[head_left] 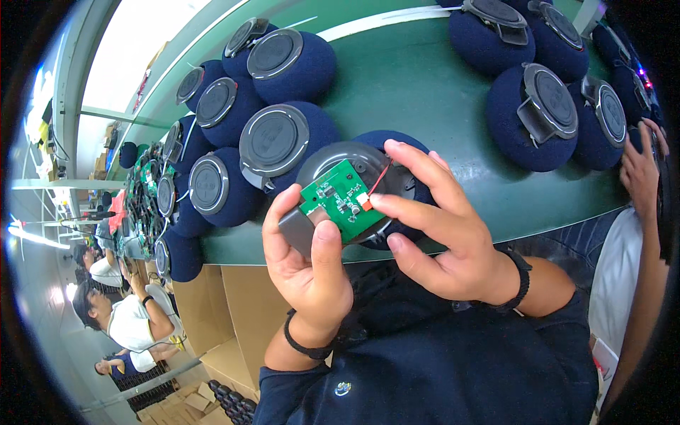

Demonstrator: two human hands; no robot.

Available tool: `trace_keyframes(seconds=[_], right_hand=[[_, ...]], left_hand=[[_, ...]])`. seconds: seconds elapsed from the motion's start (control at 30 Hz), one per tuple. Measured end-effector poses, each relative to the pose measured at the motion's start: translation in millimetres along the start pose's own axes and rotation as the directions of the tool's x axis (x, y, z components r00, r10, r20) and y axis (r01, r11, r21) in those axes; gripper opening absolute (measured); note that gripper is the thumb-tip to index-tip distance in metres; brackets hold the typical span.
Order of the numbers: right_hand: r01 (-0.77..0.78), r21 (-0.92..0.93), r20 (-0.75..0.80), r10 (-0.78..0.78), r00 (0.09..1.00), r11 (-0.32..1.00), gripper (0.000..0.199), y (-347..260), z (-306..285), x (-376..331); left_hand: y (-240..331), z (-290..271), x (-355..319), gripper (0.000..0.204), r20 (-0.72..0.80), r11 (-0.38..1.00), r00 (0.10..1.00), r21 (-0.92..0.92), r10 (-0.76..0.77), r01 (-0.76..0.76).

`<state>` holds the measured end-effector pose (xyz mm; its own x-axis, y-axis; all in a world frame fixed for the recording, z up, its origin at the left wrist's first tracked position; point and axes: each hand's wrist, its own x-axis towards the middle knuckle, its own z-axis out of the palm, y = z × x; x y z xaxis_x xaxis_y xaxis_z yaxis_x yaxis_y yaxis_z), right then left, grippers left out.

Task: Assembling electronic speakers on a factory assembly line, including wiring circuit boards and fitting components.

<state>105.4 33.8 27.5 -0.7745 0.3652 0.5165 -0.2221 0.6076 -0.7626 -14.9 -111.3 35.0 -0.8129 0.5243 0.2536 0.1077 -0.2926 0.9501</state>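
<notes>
A green circuit board [338,199] on a round speaker [368,185] is gripped by the left hand [306,263] and pinched by the right hand [439,234]; the speaker's lower rim is hidden by fingers [327,249].

We stood on a factory assembly line. A long green bench [425,92] ran far ahead, crowded with identical navy speakers [290,64]. At far left other workers [131,319] sat along the same bench, with loose wiring [145,205] piled before them. Cardboard boxes [234,312] stood underneath.
</notes>
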Motion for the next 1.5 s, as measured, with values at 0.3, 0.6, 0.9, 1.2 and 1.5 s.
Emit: trace_keyframes(seconds=[0.3,0.6,0.9,1.2,1.5], right_hand=[[0.056,-0.054,-0.059,-0.059,0.997,0.997,0.051,3,1,4],[0.085,-0.09,0.038,-0.082,0.996,0.992,0.043,21,-21,13],[-0.049,0.231,-0.154,0.086,0.984,0.972,0.017,27,-32,5],[0.053,-0.072,0.229,-0.035,0.973,0.996,0.067,17,-34,30],[0.031,-0.124,0.222,-0.002,0.975,0.992,0.081,14,-29,29]], left_hand=[[3,0,0,0.06,0.064,1.0,0.998,-0.012,0.015,-0.014],[9,-21,21,0.054,0.296,0.834,0.877,0.302,0.378,-0.462],[-21,-19,34,0.041,0.442,0.758,0.797,0.319,0.412,-0.569],[-27,-14,38,0.061,0.564,0.76,0.776,0.364,0.281,-0.539],[-53,-53,-4,0.085,0.278,0.815,0.884,0.355,0.376,-0.459]])
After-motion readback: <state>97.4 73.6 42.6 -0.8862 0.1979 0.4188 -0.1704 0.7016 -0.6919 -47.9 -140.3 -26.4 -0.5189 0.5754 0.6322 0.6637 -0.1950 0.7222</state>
